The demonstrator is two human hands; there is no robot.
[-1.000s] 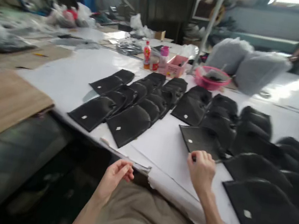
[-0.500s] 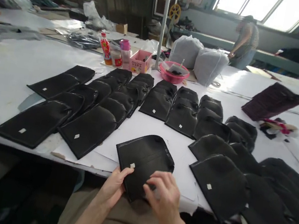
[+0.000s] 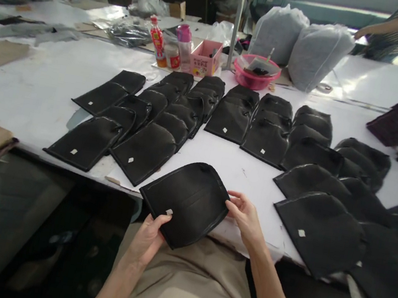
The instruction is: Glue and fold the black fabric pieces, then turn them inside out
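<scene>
A flat black leather-like piece [image 3: 190, 201], rounded at its far end and straight at its near-left edge, is held over my lap at the table's front edge. A small white sticker [image 3: 169, 212] shows near its straight edge. My left hand [image 3: 148, 240] grips that side, thumb on top beside the sticker and fingers hidden underneath. At the opposite rim, my right hand [image 3: 243, 215] pinches the rounded edge between thumb and fingers. Rows of similar black pieces [image 3: 147, 148] overlap on the white table, several bearing white stickers. Another group of black pieces [image 3: 317, 230] lies to the right.
Behind the rows stand a red-labelled bottle [image 3: 157, 43], a purple-lidded bottle [image 3: 183, 44], a pink box [image 3: 205, 58] and a pink basin [image 3: 252, 79]. Two stuffed whitish bags [image 3: 317, 57] sit by a metal pole [image 3: 237, 23]. Another person's arm [image 3: 389, 28] shows at the back right.
My right hand has moved from above the black piece's near edge to its right rim and now grips it. The piece has turned slightly. The view has tilted down and shifted left.
</scene>
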